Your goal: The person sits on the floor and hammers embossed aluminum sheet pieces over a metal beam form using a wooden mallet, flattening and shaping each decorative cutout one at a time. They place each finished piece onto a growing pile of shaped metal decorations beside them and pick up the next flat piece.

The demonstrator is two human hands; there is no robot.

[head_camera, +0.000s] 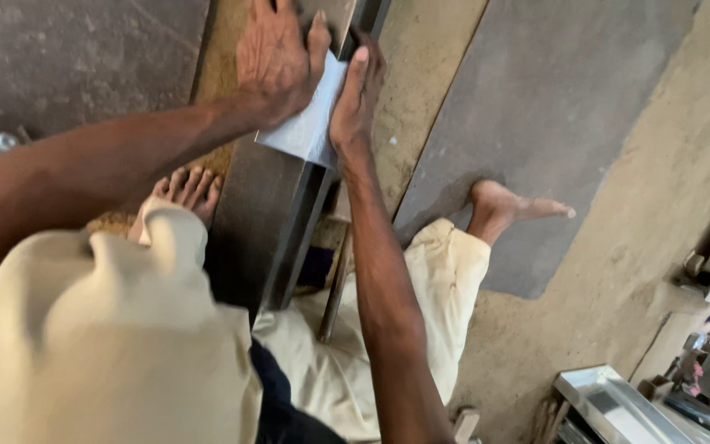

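The pale sheet (pixel 310 123) (likely sandpaper; its texture cannot be confirmed) lies on the upper edge of the long dark metal bar (pixel 266 222). The left hand (pixel 277 62) presses flat on the sheet, fingers spread. The right hand (pixel 357 94) pinches the sheet's side edge against the bar. Risks, all relative to the bar:

- Sheet slippage: uneven pressure could slide it off the bar's corner.
- Finger abrasion: the right hand's fingers sit against the bar's sharp edge.
- Bar shift: the bare feet (pixel 189 191) beside it on the concrete floor (pixel 618 205) are exposed.
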